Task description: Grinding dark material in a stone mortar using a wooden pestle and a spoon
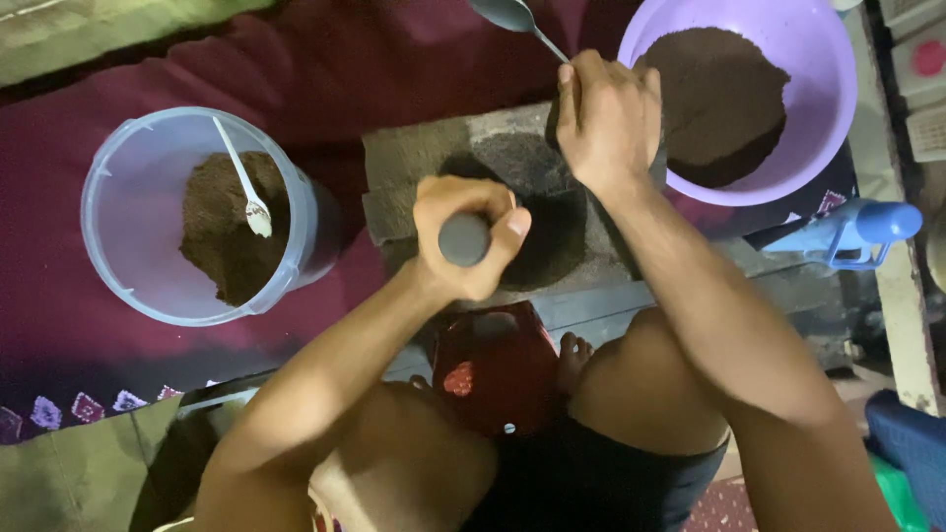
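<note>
Fingers (498,202) of left hand (468,236): wrapped tight round a dark grey pestle (464,239), held upright over a stone mortar (512,197) with dark powder in its hollow. Fingers of right hand (606,118): pinched on the handle of a metal spoon (512,15), bowl end pointing away. Just right of it: lilac bowl (828,89) of brown powder. Well left: clear tub (118,187), brown powder, white plastic spoon (244,182) lying inside. Beneath: maroon cloth (325,69)

One head view — straight down, close over lap.
</note>
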